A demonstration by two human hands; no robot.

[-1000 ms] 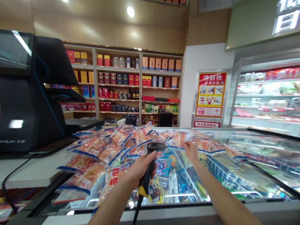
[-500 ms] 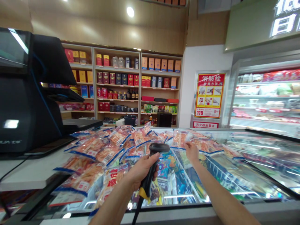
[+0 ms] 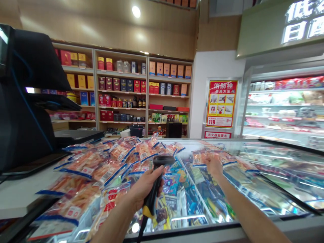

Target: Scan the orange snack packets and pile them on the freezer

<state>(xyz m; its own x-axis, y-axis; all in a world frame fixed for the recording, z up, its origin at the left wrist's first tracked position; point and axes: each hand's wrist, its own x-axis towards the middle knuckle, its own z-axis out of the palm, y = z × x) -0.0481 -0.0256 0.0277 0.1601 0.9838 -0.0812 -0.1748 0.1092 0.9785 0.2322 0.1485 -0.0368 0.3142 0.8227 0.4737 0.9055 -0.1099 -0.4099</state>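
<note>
My left hand (image 3: 148,187) is wrapped round the grip of a black and yellow barcode scanner (image 3: 152,194), its head turned forward over the glass. My right hand (image 3: 214,165) is closed, fingertips on a clear packet of orange-pink strips (image 3: 199,158) with a blue edge, low over the freezer's glass top. Beside that hand, more such packets (image 3: 240,162) run off to the right. A large heap of similar packets (image 3: 86,163) covers the glass on the left, beyond and beside the scanner.
A black checkout machine (image 3: 27,94) stands on a white counter (image 3: 17,199) at left. Under the freezer glass lie wire baskets (image 3: 194,187) of coloured packs. Shelves of boxed goods (image 3: 121,84) line the back, and a lit chiller (image 3: 286,108) stands at right.
My right hand has moved rightward with the packet, from near the heap to the packets on the right. The scanner stays in my left hand, and the view has turned slightly right.
</note>
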